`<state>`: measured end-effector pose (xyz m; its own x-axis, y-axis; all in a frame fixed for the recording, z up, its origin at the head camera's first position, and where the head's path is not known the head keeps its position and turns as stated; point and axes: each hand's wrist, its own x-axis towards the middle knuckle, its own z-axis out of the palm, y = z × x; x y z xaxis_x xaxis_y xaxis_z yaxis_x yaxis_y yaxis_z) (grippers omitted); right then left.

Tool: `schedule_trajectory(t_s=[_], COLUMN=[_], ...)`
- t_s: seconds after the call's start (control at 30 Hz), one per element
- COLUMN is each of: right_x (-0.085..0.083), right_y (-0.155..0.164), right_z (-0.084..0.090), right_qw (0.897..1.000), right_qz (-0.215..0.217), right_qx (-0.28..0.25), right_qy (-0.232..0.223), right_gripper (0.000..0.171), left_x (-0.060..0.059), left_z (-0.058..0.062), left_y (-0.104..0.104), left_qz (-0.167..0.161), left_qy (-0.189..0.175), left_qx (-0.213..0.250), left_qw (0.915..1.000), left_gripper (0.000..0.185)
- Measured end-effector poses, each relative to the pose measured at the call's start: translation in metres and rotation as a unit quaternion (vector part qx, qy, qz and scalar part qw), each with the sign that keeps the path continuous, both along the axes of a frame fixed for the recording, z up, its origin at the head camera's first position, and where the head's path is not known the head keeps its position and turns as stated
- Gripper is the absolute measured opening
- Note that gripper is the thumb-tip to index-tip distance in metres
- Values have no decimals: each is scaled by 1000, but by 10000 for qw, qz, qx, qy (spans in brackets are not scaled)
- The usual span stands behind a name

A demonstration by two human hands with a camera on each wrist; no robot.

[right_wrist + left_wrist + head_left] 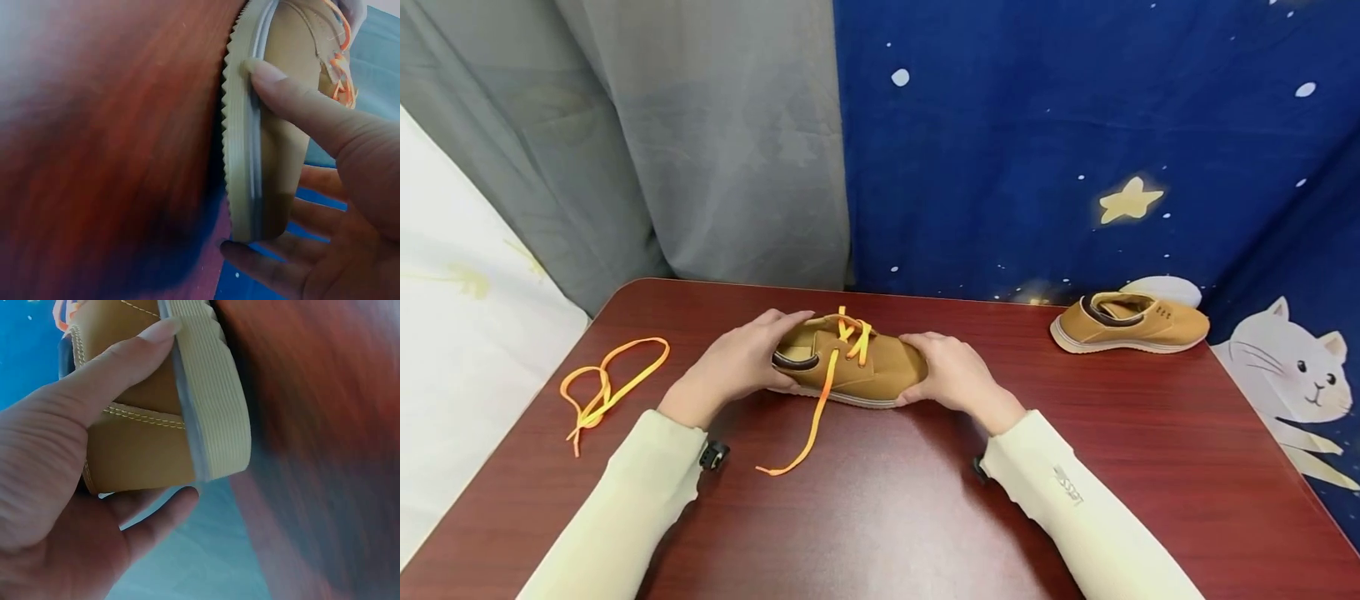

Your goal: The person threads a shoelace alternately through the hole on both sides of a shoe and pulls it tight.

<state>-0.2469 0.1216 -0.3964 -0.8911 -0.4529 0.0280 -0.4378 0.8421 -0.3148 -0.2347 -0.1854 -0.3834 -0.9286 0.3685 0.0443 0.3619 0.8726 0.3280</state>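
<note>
Tan suede lace-up shoe [850, 367]: middle of the dark red table [880, 517], lying crosswise, heel to the left, toe to the right. Cream ribbed sole [215, 394]; dark brown collar at the heel opening. Held at both ends.

Left hand [737, 360]: cups the heel end. In the left wrist view the thumb [109, 365] lies along the side of the upper with its tip at the sole edge, and the other fingers [156, 519] curl round behind the heel. Pale long sleeve [625, 500] to the wrist.

Right hand [951, 373]: cups the toe end. In the right wrist view the thumb [294, 103] presses on the upper just beside the sole rim; the remaining fingers [269, 265], slightly spread, wrap round the toe tip.

Orange lace [820, 400]: threaded through the shoe's eyelets, one loose end trailing off the near side onto the table toward the person.

Second orange lace [602, 392]: loose, looped on the table's left part, well apart from the held shoe.

Second tan shoe [1127, 323]: unlaced, far right of the table, upright on its sole, toe to the right.

Backdrop: grey curtain [700, 150] far left; blue starry cloth [1075, 142] far right, with a white cat motif [1296, 367].
</note>
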Motion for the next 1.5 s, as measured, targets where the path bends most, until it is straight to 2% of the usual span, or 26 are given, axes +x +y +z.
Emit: schedule_trajectory(t_s=[0.27,0.6,0.77,0.9,1.0,1.13,1.33,1.5], right_x=[-24,-49,-54,-48,-41,-34,-29,-31], right_y=[-30,-53,-57,-55,-39,1,71,125], right_z=[0,2,0,0,2,7,19,28], right_qw=[10000,9995,9989,9985,9987,9994,9983,9912], right_qz=[22,-142,-215,-66,114,309,240,67], right_qx=[44,41,-81,-86,-60,100,90,-6], right_qy=[-73,-274,-401,-536,-496,-151,526,1319], right_gripper=[96,96,96,98,96,85,69,64], left_x=[-23,-47,-57,-63,-63,-59,-45,-34], left_z=[8,18,19,20,20,18,19,26], left_y=[-25,-38,-42,-48,-52,-54,-57,-55], left_qz=[244,345,419,454,457,525,623,604], left_qy=[-95,-127,-285,-437,-541,-596,-274,-51], left_qx=[-418,-898,-960,-923,-869,-746,-721,-785], left_qw=[9988,9953,9941,9937,9937,9941,9951,9951], left_gripper=[102,95,95,96,97,99,98,90])
